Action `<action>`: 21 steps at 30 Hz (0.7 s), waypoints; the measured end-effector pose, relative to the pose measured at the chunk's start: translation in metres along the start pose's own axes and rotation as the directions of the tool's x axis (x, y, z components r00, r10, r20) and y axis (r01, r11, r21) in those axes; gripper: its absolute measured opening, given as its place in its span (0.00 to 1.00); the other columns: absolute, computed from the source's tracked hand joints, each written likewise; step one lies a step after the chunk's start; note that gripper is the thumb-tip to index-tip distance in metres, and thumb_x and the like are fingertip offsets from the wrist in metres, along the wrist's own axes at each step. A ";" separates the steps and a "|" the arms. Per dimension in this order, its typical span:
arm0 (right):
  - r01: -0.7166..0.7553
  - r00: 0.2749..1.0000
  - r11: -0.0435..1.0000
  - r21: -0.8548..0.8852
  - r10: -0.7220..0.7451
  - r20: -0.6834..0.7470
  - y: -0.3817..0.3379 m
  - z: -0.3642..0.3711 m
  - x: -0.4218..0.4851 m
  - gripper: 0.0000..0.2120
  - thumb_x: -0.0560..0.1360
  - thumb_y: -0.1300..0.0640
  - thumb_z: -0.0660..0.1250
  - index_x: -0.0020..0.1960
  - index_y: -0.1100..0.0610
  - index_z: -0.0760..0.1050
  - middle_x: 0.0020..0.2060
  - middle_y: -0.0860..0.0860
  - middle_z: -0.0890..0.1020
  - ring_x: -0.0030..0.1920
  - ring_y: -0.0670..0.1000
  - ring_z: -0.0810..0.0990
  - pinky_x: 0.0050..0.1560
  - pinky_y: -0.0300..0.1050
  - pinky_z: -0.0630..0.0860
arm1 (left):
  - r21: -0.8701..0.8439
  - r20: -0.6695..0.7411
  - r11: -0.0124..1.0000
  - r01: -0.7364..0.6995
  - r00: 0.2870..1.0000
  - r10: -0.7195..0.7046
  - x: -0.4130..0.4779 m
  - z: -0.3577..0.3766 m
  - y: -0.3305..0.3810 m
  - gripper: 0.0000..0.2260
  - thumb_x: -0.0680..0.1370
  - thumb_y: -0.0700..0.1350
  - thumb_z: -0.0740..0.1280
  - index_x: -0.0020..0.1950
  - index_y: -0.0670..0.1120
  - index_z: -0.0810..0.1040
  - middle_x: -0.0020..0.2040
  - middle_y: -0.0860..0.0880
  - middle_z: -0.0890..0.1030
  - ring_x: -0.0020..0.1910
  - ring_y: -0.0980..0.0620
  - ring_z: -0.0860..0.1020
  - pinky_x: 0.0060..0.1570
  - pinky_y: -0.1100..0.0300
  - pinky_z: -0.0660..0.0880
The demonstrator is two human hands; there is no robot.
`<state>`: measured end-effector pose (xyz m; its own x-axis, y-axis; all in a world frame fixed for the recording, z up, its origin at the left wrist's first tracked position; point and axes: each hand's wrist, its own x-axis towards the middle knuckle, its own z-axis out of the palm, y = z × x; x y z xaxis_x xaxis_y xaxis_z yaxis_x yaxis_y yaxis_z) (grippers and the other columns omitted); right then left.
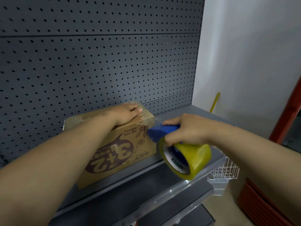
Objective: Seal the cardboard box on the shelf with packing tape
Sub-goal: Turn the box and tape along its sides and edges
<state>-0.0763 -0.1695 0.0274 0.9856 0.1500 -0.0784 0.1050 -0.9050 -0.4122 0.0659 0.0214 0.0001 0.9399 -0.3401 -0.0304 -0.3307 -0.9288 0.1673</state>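
Fingers (136,110) of the left hand (126,114) lie flat together on the cardboard box (114,147), which sits on the shelf (162,180). Right hand (187,129) fingers wrap the tape dispenser (177,152) at the box's right top edge. Tape appears laid across the top; cutting and side seams likely remain.

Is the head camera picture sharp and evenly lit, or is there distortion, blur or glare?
In the head view, the wide lens bows the pegboard lines; the left hand on the cardboard box looks slightly soft; small glare spots sit on the shelf edge; light is dim and even, and the yellowish tape roll casts no hard shadow.
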 end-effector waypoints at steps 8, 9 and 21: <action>0.069 0.994 0.952 -0.299 -0.039 0.105 0.004 0.033 -0.002 0.25 0.64 0.44 0.69 0.60 0.46 0.75 0.47 0.52 0.81 0.48 0.55 0.78 0.50 0.48 0.78 | -0.018 0.009 1.000 0.024 1.000 -0.024 -0.002 -0.001 0.000 0.27 0.80 0.60 0.48 0.77 0.51 0.56 0.79 0.52 0.53 0.77 0.50 0.53 0.73 0.53 0.50; 0.030 1.000 0.951 -0.306 -0.026 0.017 0.014 0.034 -0.003 0.27 0.64 0.44 0.69 0.63 0.44 0.72 0.49 0.52 0.80 0.49 0.56 0.78 0.50 0.46 0.77 | -0.018 0.005 1.000 0.020 1.000 -0.020 -0.002 0.000 0.000 0.27 0.80 0.60 0.48 0.77 0.51 0.56 0.79 0.52 0.53 0.77 0.50 0.53 0.73 0.53 0.50; -0.091 0.981 0.928 -0.361 0.020 -0.195 0.072 -0.007 0.073 0.43 0.66 0.31 0.65 0.74 0.38 0.49 0.59 0.60 0.68 0.51 0.59 0.73 0.56 0.52 0.74 | 0.248 -0.310 0.959 0.135 0.949 -0.053 -0.023 -0.007 0.008 0.29 0.77 0.65 0.41 0.66 0.57 0.72 0.63 0.50 0.78 0.60 0.47 0.76 0.45 0.52 0.75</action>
<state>0.0045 -0.2266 -0.0022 0.9945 0.0515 0.0916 0.0561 -0.9973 -0.0483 0.0417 0.0226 0.0089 0.9362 -0.2277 0.2678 -0.2116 -0.9734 -0.0881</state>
